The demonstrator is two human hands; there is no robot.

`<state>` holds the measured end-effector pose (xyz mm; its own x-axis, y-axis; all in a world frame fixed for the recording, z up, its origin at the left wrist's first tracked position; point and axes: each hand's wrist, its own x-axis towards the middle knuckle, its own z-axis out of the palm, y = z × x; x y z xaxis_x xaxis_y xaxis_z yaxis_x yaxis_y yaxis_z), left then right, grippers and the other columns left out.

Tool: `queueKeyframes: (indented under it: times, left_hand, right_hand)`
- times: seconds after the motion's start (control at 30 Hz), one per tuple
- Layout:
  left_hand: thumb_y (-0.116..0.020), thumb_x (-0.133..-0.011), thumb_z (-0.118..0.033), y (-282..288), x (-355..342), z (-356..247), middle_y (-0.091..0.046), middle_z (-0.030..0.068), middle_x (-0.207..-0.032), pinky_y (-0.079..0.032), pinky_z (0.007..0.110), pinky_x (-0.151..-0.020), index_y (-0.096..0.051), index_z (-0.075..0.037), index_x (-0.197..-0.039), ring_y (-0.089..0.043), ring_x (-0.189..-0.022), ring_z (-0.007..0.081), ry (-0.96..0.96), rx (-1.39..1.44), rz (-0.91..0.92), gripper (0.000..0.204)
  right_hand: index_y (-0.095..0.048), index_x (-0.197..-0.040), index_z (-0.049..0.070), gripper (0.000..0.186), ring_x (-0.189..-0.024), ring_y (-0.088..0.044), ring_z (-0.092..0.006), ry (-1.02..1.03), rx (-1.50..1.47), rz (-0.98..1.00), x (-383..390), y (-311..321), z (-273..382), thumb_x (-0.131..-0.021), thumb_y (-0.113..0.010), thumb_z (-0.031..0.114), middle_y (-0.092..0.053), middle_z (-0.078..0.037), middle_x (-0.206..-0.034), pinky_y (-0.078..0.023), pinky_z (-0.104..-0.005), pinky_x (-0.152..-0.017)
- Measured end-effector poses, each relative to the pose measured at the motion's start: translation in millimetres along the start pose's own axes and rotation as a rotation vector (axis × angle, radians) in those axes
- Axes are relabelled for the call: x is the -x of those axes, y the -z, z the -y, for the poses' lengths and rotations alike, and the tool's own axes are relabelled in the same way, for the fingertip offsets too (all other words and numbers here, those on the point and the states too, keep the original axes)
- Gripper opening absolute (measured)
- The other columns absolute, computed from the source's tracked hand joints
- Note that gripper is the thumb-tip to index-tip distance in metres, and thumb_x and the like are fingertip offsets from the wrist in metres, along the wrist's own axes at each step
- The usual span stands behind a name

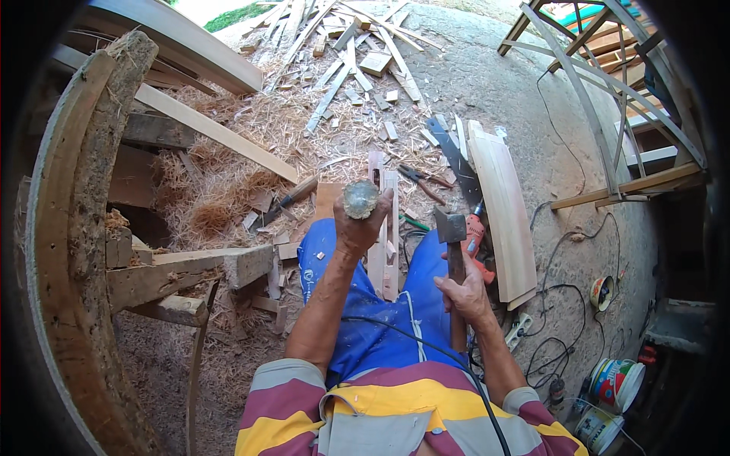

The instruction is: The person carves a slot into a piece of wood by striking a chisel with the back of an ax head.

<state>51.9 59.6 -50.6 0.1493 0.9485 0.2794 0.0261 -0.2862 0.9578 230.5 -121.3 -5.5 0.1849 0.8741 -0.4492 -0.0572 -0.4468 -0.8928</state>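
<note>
Head view: right hand (468, 293) holds blocky-headed, wooden-handled hammer (455, 262).

Maroon, yellow, grey striped shirt (380, 401), blue trousers (427, 277), white drawstring (416, 327)

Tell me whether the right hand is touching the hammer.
Touching. The head view shows it plainly: the right hand is closed around the handle of the hammer, below its metal head.
</note>
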Motion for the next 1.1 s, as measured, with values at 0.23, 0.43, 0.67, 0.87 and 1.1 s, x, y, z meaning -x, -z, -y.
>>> queueKeyframes:
  times: [0.23,0.43,0.67,0.87,1.1]
  left_hand:
    - [-0.075,-0.086,-0.009,-1,0,-2,-0.061,0.0040,-0.060,-0.045,0.033,-0.053,-0.063,-0.002,-0.071,-0.057,-0.053,0.0150,0.012,0.015,-0.035,0.021]
    - [-0.076,-0.086,-0.009,-3,-1,-5,-0.060,0.0045,-0.060,-0.045,0.033,-0.053,-0.062,-0.001,-0.071,-0.057,-0.053,0.0147,0.001,0.005,-0.017,0.021]
    - [-0.075,-0.086,-0.008,-3,1,7,-0.061,0.0046,-0.061,-0.045,0.033,-0.053,-0.062,-0.002,-0.070,-0.057,-0.053,0.0152,-0.045,0.007,-0.044,0.021]
    - [-0.074,-0.087,-0.011,-4,6,5,-0.062,0.0047,-0.061,-0.046,0.034,-0.054,-0.063,-0.002,-0.072,-0.059,-0.053,0.0171,-0.055,-0.019,-0.011,0.020]
    - [-0.073,-0.087,-0.014,-7,7,26,-0.066,0.0055,-0.086,-0.051,0.037,-0.070,-0.065,-0.005,-0.094,-0.064,-0.079,0.0198,-0.239,-0.307,0.049,0.015]
  right_hand:
    - [-0.045,-0.132,0.000,0.054,-0.044,-0.050,-0.0093,0.017,0.049,0.017,-1,-1,2,-0.086,-0.072,0.010,-0.053,0.000,-0.062,-0.042,-0.0255,-0.040]
    - [-0.044,-0.134,0.000,0.056,-0.046,-0.051,-0.0095,0.002,0.070,0.041,-2,-5,15,-0.086,-0.071,0.009,-0.053,0.000,-0.065,-0.042,-0.0255,-0.041]
    - [-0.044,-0.135,0.000,0.057,-0.047,-0.051,-0.0092,0.010,0.080,0.081,-10,-10,25,-0.086,-0.072,0.008,-0.055,-0.001,-0.071,-0.042,-0.0253,-0.041]
    - [-0.047,-0.135,0.002,0.057,-0.055,-0.060,-0.0135,0.015,0.251,0.118,-10,-15,49,-0.085,-0.073,0.009,-0.061,-0.004,-0.079,-0.047,-0.0285,-0.048]
    - [-0.043,-0.139,0.002,0.062,-0.088,-0.071,-0.0399,0.766,0.789,0.125,-3,-21,156,-0.084,-0.071,0.009,-0.070,-0.020,-0.102,-0.056,-0.0424,-0.073]
